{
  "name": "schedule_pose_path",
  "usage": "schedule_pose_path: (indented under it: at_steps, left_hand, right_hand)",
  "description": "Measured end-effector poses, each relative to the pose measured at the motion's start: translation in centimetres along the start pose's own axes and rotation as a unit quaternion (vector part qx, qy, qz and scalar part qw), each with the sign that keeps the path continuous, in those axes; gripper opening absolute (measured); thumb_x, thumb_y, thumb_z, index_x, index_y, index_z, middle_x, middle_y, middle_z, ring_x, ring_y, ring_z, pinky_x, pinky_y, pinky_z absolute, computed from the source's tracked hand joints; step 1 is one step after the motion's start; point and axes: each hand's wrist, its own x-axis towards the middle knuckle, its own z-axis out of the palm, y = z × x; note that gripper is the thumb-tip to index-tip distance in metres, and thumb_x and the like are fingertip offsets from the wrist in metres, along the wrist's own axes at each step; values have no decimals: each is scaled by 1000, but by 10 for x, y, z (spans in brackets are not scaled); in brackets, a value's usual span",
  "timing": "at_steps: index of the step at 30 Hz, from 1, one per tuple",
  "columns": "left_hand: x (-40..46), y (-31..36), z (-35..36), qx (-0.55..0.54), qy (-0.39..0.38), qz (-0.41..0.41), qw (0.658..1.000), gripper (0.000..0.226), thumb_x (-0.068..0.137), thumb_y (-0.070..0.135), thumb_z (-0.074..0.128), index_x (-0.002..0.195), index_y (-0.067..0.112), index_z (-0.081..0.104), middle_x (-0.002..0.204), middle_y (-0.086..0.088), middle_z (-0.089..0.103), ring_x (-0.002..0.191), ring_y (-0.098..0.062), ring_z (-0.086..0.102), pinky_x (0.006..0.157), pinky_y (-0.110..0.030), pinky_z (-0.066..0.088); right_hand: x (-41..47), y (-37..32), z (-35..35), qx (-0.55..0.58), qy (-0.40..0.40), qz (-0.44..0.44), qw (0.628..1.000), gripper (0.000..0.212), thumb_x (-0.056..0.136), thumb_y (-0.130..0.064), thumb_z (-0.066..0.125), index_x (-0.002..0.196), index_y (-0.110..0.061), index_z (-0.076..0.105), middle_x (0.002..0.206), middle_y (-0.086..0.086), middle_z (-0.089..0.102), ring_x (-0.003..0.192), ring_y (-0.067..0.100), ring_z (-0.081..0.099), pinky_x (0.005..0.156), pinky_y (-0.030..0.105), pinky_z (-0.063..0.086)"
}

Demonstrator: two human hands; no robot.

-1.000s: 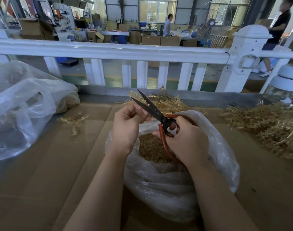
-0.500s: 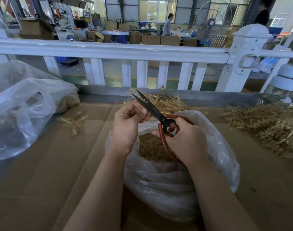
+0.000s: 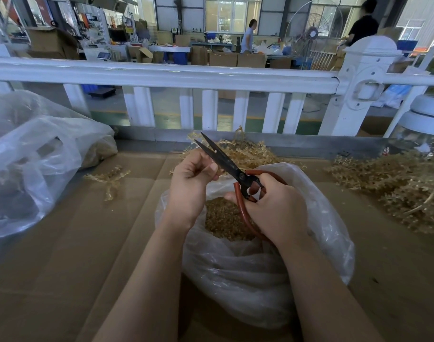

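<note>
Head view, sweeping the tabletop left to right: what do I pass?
Large clear plastic bag → loose sprig → left hand → scissors → right hand → heap of dried sprigs → white-lidded jar.

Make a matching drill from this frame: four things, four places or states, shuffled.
Things:
1. scissors
2. open plastic bag
3. loose sprig
4. white railing

Places or states:
a. runs across beyond the cardboard
b. nearest the person, cut bits inside
c. gripped by the right hand, blades slightly parted
d. lies alone on the cardboard, left of the open bag

Pairs: 1-c, 2-b, 3-d, 4-a
</note>
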Motion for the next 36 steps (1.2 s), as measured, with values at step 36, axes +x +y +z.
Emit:
schedule_pose_path:
  at_steps: [36]
  left_hand:
    - [1,7,-13,-280,-10,-171,945,13,83,14,68,73,15,76,71,0,66,57,-5,54,58,-15,49]
  right_hand:
    - [1,-2,-3,46,-9,-20,999,67,74,-84,52,71,-18,63,63,-13,63,55,6,60,54,31,56]
